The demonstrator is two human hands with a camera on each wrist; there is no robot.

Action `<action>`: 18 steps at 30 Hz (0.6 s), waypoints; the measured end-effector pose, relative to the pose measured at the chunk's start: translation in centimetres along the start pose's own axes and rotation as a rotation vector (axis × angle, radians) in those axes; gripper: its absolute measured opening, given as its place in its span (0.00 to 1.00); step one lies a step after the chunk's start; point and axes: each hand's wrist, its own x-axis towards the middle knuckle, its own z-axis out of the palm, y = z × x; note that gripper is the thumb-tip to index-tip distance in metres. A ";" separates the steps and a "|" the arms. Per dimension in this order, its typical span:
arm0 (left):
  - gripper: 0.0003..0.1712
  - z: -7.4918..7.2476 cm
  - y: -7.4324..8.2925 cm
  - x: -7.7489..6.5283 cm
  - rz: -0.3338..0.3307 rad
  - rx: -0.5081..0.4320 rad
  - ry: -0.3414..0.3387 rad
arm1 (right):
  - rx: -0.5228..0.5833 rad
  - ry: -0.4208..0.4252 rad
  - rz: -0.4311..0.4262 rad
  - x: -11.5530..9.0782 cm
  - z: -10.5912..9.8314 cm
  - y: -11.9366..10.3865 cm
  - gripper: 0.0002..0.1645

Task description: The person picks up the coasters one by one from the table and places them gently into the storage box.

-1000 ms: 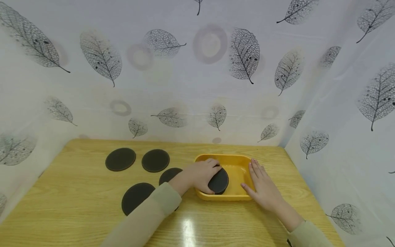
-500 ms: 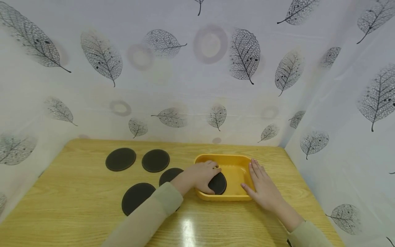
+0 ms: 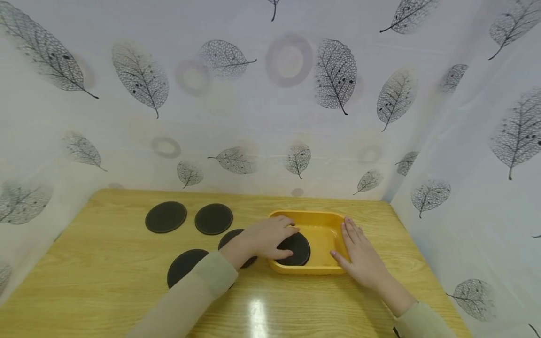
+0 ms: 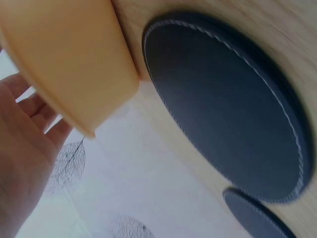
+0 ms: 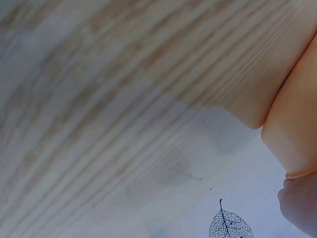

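A black round coaster [image 3: 299, 248] lies in the left part of the yellow tray [image 3: 325, 269]. My left hand [image 3: 268, 236] is over the tray's left rim, its fingers and thumb spread above the coaster, which it partly hides. In the left wrist view that hand [image 4: 25, 144] reaches over the rim, its fingertips hidden behind the tray wall. My right hand [image 3: 363, 260] rests along the tray's right rim with straight fingers and the thumb inside. Beside the tray, a coaster with pale edge stitching [image 4: 223, 104] lies on the table, partly covered by my left forearm in the head view.
On the wooden table [image 3: 105, 272], more black coasters lie left of the tray: one at the far left [image 3: 166, 217], another beside it [image 3: 213, 218], and a nearer one [image 3: 186, 267] partly under my left sleeve. A leaf-patterned curtain [image 3: 253, 117] borders the table.
The coaster has gone from being gripped and tilted to lying lower in the tray. My left hand has loosened and shifted slightly left. My right hand has stayed in place.
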 end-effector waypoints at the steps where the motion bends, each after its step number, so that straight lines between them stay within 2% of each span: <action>1: 0.37 -0.1 -0.1 -0.3 0.001 -0.003 0.007 | 0.000 0.001 -0.001 0.0 0.0 0.0 0.51; 11: 0.36 -0.9 -1.6 -4.2 0.024 0.018 0.120 | -0.010 -0.002 0.000 0.0 -0.1 0.0 0.51; 18: 0.35 -1.5 -2.3 -7.4 -0.002 0.062 0.194 | 0.015 -0.005 0.003 0.0 -0.3 -0.2 0.51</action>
